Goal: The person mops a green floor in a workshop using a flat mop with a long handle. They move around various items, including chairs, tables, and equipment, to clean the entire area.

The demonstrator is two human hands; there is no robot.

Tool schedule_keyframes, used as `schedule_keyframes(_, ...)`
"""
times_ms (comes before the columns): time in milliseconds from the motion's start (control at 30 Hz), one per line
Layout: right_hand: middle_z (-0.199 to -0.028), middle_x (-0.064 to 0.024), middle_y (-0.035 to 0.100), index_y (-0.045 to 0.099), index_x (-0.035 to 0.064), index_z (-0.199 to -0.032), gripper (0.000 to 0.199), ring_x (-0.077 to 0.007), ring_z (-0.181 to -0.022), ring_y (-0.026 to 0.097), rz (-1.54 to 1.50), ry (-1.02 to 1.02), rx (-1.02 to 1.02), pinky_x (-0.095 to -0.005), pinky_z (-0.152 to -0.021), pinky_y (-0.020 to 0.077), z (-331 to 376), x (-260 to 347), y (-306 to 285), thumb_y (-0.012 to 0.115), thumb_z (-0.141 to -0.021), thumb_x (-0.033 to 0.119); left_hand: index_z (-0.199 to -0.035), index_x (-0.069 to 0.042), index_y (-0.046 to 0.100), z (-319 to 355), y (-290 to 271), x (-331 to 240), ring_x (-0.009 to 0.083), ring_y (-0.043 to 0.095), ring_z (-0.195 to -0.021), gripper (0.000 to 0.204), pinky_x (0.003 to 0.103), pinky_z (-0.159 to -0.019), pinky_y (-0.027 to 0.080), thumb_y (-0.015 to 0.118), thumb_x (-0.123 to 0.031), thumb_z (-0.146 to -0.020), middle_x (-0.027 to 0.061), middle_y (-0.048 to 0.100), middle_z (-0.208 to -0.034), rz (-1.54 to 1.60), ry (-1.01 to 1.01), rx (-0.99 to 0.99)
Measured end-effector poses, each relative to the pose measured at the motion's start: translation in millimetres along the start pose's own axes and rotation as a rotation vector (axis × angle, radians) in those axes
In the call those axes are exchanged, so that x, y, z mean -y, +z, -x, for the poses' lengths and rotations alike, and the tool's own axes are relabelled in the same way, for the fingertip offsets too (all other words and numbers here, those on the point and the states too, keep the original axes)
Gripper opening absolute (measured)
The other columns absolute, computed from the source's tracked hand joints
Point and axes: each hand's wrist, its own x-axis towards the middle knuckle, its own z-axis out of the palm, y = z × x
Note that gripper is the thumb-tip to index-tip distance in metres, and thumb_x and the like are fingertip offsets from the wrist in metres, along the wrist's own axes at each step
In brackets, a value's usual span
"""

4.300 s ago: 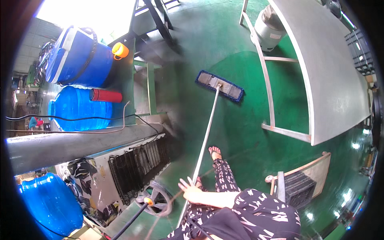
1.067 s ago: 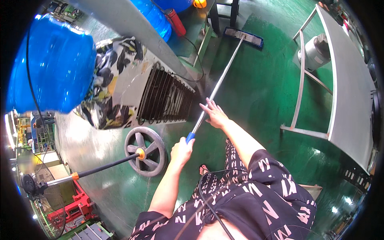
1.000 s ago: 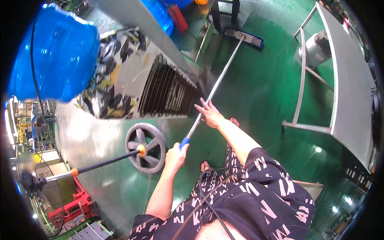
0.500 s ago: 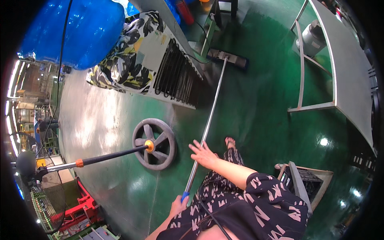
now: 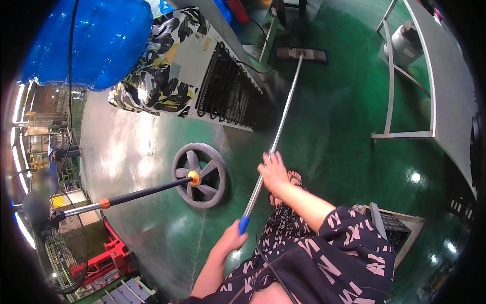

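Note:
A flat mop (image 5: 281, 119) with a long silver pole runs from my hands up to its wide, flat head on the green floor. My left hand (image 5: 232, 237) is wrapped round the pole's blue end grip. Further up, my right hand (image 5: 274, 171) holds the metal pole, its fingers curled over it. The mop head (image 5: 302, 54) lies flat beside a green metal leg, beyond the corner of the refrigerator.
At left stands a pedestal fan with a round grey base (image 5: 200, 176). A refrigerator (image 5: 223, 81) with patterned cloth and blue plastic (image 5: 96, 40) stands ahead. On the right are a metal-framed table (image 5: 434, 96), a grey canister (image 5: 405, 45) and a crate (image 5: 400, 228).
The mop head has moved right and slightly away, turning more level. Both my hands have shifted right and upward with the pole, and my right fingers have closed round it more.

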Motion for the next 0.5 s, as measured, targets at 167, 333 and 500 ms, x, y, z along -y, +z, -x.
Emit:
schedule_keyframes(167,-0.092,-0.0099,0.055,0.064,0.0104,-0.08,0.021,-0.0298,-0.105,0.05,-0.277,-0.088,-0.038,-0.0634,-0.105,0.022,15,56,-14,0.068,-0.07,0.028,-0.103,-0.005,0.053,145,-74,4,0.0404,0.062,-0.068,0.036,0.046,-0.065,0.048,0.066,-0.021,-0.073,0.0218,0.062,-0.077,-0.159,-0.193,-0.028)
schedule_keyframes(333,-0.085,-0.0029,0.057,0.065,0.0117,-0.07,0.02,-0.0226,-0.105,0.051,-0.322,-0.213,-0.146,-0.07,-0.104,0.0166,-11,65,24,0.07,-0.071,0.031,-0.093,-0.008,0.058,188,-98,8,0.0409,0.062,-0.07,0.028,0.048,-0.064,0.048,0.064,-0.02,-0.069,0.0196,0.062,-0.07,-0.386,-0.218,-0.341)
schedule_keyframes(500,-0.085,-0.0012,0.059,0.068,0.013,-0.073,0.018,-0.0223,-0.111,0.05,-0.323,-0.181,0.06,-0.0715,-0.106,0.0066,-14,62,29,0.072,-0.068,0.03,-0.096,-0.006,0.057,178,-88,30,0.0416,0.062,-0.071,0.029,0.047,-0.064,0.049,0.065,-0.019,-0.071,0.021,0.062,-0.071,-0.358,-0.139,-0.342)
